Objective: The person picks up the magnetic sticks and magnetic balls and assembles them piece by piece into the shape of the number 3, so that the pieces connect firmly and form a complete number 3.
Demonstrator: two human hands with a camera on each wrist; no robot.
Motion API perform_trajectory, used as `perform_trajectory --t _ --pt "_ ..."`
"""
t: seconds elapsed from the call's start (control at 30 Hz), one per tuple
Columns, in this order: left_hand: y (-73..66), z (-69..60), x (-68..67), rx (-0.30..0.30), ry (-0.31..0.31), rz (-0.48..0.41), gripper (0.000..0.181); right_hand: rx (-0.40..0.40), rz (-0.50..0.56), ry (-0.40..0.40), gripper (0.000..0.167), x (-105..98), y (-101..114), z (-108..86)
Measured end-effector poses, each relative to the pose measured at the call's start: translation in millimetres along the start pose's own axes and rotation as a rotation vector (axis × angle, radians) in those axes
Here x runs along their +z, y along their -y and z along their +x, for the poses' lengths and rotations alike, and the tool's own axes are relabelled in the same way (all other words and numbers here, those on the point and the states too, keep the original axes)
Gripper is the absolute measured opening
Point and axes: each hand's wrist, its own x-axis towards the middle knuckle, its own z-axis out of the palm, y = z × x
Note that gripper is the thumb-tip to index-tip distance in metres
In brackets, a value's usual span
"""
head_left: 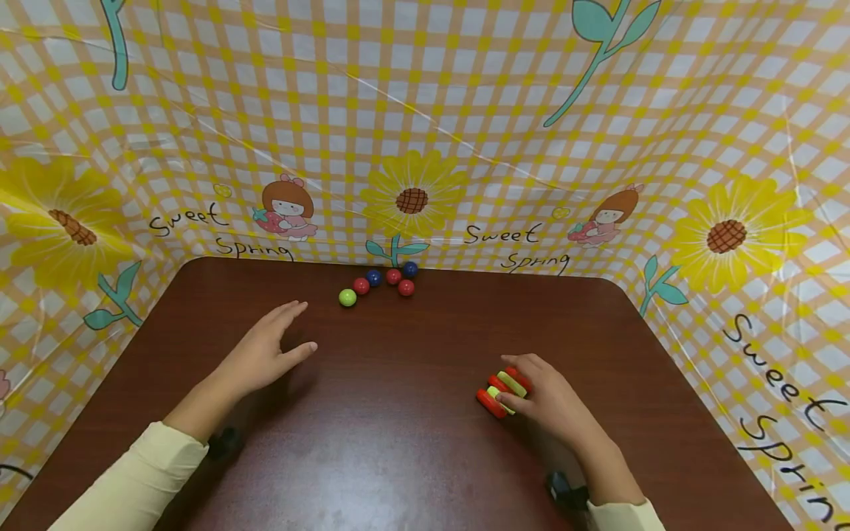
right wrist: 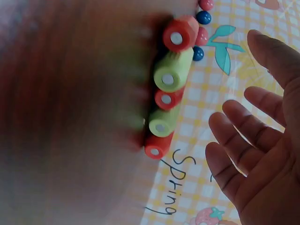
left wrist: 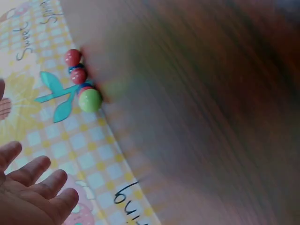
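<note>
A row of short red and yellow-green rods lies side by side on the brown table, right of the middle. The right wrist view shows the rods with round silvery discs on their ends. Over and beside their right side is my right hand, fingers loosely extended; whether it touches them I cannot tell. My left hand hovers over the left of the table, holding nothing, thumb apart from the fingers. Beyond it, near the back edge, sit several glossy balls: a light green ball, red balls and blue balls.
A yellow checked cloth with sunflowers rises as a wall behind the table and along both sides. Dark wrist devices show under both wrists. Light reflects off the table's near middle.
</note>
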Motion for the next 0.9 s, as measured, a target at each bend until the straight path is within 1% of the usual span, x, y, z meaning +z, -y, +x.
perform_trajectory --t 0.1,0.2,0.33,0.5,0.63,0.9 --pt "5.8 8.6 1.8 -0.001 -0.012 -0.031 0.072 0.002 0.000 0.023 0.052 5 2 -0.6" --pt "11.4 18.2 4.4 -0.018 -0.019 -0.067 0.070 -0.004 0.007 0.041 0.047 9 3 -1.1" --pt "18.8 31.8 6.8 -0.061 -0.024 -0.131 0.068 -0.013 0.006 0.060 0.041 13 5 -1.6" --pt "26.1 46.5 10.0 -0.123 0.003 -0.205 0.066 -0.040 -0.026 0.057 0.036 14 8 -1.6" --pt "28.5 57.5 15.6 -0.148 0.021 -0.225 0.065 -0.059 -0.057 0.069 0.034 16 8 -1.4" --pt "28.9 78.8 31.6 -0.151 0.029 -0.217 0.062 -0.072 -0.095 0.104 0.030 16 11 0.4"
